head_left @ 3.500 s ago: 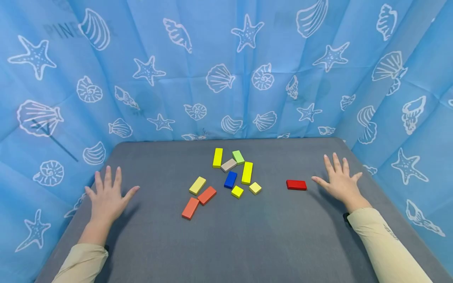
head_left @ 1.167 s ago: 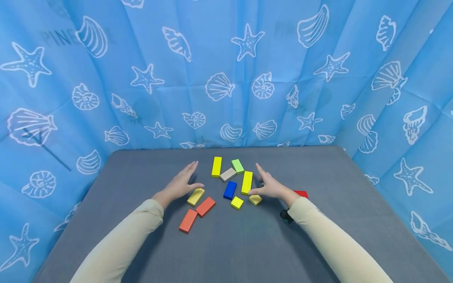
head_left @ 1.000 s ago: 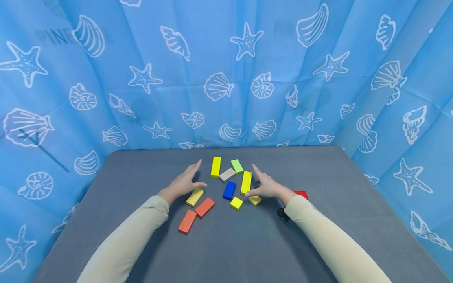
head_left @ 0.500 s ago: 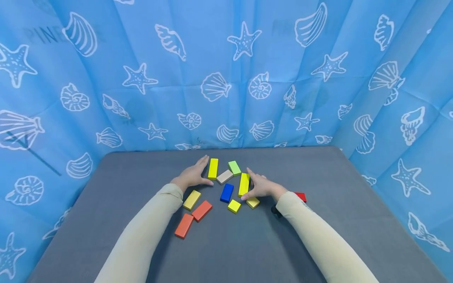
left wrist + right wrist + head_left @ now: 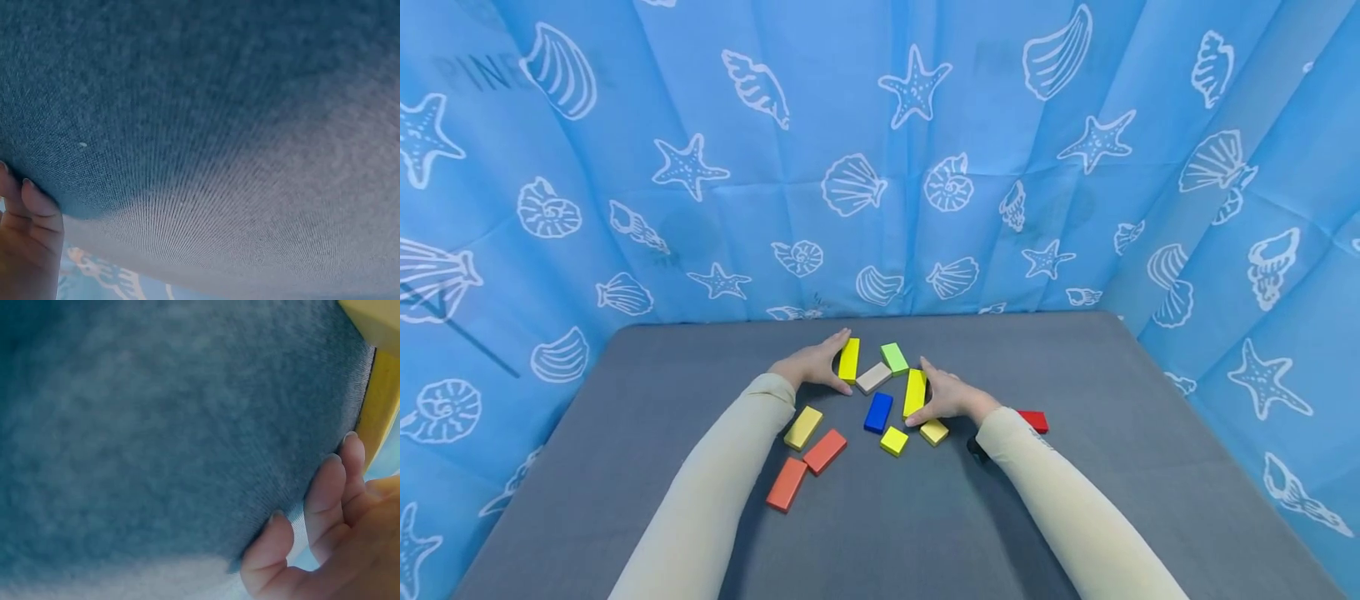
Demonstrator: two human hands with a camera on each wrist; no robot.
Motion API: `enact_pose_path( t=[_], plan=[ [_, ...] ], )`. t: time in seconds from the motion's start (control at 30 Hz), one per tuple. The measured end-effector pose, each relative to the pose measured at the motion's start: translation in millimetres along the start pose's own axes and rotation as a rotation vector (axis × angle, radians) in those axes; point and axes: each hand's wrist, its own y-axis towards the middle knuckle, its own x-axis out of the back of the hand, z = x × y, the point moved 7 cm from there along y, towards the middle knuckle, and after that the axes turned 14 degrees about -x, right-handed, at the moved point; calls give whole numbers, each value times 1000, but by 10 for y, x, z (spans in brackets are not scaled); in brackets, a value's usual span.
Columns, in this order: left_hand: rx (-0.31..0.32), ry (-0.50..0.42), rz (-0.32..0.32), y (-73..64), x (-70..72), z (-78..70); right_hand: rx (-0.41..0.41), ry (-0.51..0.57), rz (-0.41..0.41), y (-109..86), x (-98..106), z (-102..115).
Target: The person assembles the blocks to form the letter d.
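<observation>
In the head view my left hand [image 5: 816, 364] is at the long yellow block [image 5: 849, 360] at the back left of the group. Its thumb is at the near end and its fingertips at the far end, pinching the block lengthwise. My right hand [image 5: 949, 395] spans the other long yellow block [image 5: 915, 392] the same way, thumb at the near end. Both blocks lie on the cloth. Curled fingers [image 5: 325, 487] of the right hand touch down beside yellow wood in the right wrist view. The left wrist view shows only fingertips [image 5: 39, 200] on the cloth, its block hidden.
Between the hands lie beige [image 5: 874, 377], light green [image 5: 894, 358] and blue [image 5: 878, 412] blocks. Small yellow [image 5: 893, 441] and pale yellow [image 5: 934, 432] blocks are nearer. Left stand a pale yellow block [image 5: 803, 427] and two orange ones [image 5: 825, 452]. A red block [image 5: 1034, 421] is partly behind the right sleeve.
Both hands have come in from the table's sides. During the last second the left moved right to its yellow block, and the right closed in slightly on the other. The blocks keep their arrangement.
</observation>
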Motion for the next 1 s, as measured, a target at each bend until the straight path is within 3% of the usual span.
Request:
enact_pose_path(
  t=[0.33,0.5,0.77,1.0],
  plan=[
    [18,39,23,12,30,63,-17,-41,6,31,9,73],
    [19,43,-21,-39,27,55,-19,-71,-4,22,10,70],
    [1,-23,-116,-169,71,-11,1,-83,-32,17,13,54],
    [-1,-43,-130,-253,64,-33,23,-62,-33,17,16,-6]
  ],
)
